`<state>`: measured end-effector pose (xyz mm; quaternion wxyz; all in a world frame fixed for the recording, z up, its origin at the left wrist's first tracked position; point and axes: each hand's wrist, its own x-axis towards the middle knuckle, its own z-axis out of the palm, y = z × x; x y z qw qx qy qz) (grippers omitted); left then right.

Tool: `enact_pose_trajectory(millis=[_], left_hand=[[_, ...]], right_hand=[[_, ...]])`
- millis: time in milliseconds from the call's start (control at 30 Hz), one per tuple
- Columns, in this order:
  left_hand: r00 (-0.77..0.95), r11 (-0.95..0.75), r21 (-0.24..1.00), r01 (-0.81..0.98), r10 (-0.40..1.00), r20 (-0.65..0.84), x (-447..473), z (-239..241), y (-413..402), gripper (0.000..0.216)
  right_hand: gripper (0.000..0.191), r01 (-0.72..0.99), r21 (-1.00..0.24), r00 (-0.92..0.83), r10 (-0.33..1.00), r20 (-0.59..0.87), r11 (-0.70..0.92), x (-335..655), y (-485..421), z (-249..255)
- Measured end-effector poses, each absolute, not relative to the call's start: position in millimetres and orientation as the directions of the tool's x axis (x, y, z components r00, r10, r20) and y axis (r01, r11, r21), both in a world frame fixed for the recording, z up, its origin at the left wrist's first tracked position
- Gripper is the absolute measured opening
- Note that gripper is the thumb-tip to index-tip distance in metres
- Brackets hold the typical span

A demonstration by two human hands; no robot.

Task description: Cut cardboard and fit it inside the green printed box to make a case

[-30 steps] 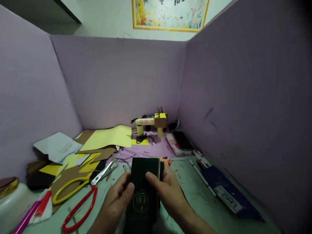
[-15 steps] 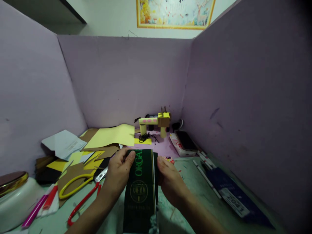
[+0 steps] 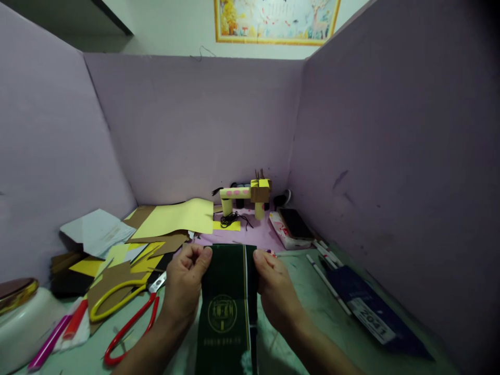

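Note:
Both my hands hold a dark green printed cardboard piece (image 3: 221, 291) upright in front of me, with a round gold emblem on its face. My left hand (image 3: 187, 278) pinches the upper left edge, thumb in front. At the upper right edge my right hand (image 3: 275, 281) grips it, its fingers behind and partly hidden. A pale line runs down near the right side, where the cardboard looks creased. Just left of my left hand lie scissors (image 3: 128, 310) with one yellow and one red handle. The cardboard's lower end runs out of view.
Behind stands a yellow paper giraffe figure (image 3: 238, 192) by black cord (image 3: 232, 220). Yellow sheets (image 3: 177, 216) and brown scraps lie left, near a white jar (image 3: 29, 323) and red and purple markers. At right are a phone (image 3: 295, 224), striped sticks (image 3: 328, 284) and a blue packet (image 3: 375, 307).
Green lettering at the top of the cardboard has gone from sight, and its top edge now shows as a fold-like line. My hands have spread slightly apart. The view shifted a little.

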<state>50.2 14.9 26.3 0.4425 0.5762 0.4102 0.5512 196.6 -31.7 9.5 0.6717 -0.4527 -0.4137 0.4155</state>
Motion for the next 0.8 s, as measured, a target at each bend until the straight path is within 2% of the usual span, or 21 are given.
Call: enact_pose_trajectory(millis=[133,233,400,600,700,800], left_hand=[[-0.038,-0.328,0.945,0.011,0.944,0.328,53.7,23.6,10.6,0.031],[-0.085,-0.36,0.932,0.033,0.928,0.362,55.1,27.3,6.8,0.029],[-0.107,-0.376,0.926,0.028,0.92,0.376,59.1,30.8,4.3,0.028],[-0.057,-0.368,0.93,-0.011,0.929,0.366,60.9,36.1,-1.9,0.025],[0.069,-0.402,0.905,0.138,0.916,0.396,58.1,38.3,-4.7,0.025],[0.097,-0.462,0.828,0.318,0.885,0.456,55.0,37.1,-4.5,0.036]], right_hand=[[0.03,-0.447,-0.873,0.134,0.98,0.148,0.193,191.3,-35.4,12.5],[0.027,-0.5,-0.843,0.115,0.98,0.162,0.198,191.4,-37.0,13.3],[0.032,-0.459,-0.869,0.146,0.98,0.131,0.185,189.9,-40.5,12.2],[0.038,-0.373,-0.893,0.196,0.962,0.191,0.253,185.0,-42.0,5.7],[0.04,-0.315,-0.909,0.225,0.952,0.208,0.273,183.9,-41.0,1.9],[0.042,-0.262,-0.922,0.24,0.945,0.223,0.285,183.3,-41.3,0.7]])
